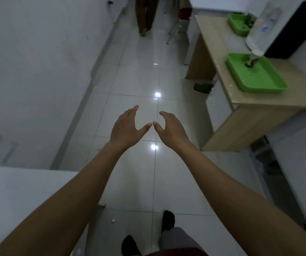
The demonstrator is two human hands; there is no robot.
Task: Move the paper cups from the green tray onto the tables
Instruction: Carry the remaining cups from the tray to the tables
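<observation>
My left hand (127, 125) and my right hand (170, 126) are stretched out in front of me over the tiled floor, both empty with fingers spread, thumbs almost touching. To the right stands a wooden table (222, 52) with a green tray (259, 78) near its front end; a small object rests inside the tray under a tilted plastic bottle (261, 28). A second green tray (238, 24) lies farther back on the same table. I cannot make out any paper cups clearly.
A white table surface (19, 200) sits at the lower left. Another person's legs (145, 15) stand far down the aisle beside a chair (179, 24). A dark box (299, 28) stands on the wooden table. My feet (167, 220) are on the glossy floor.
</observation>
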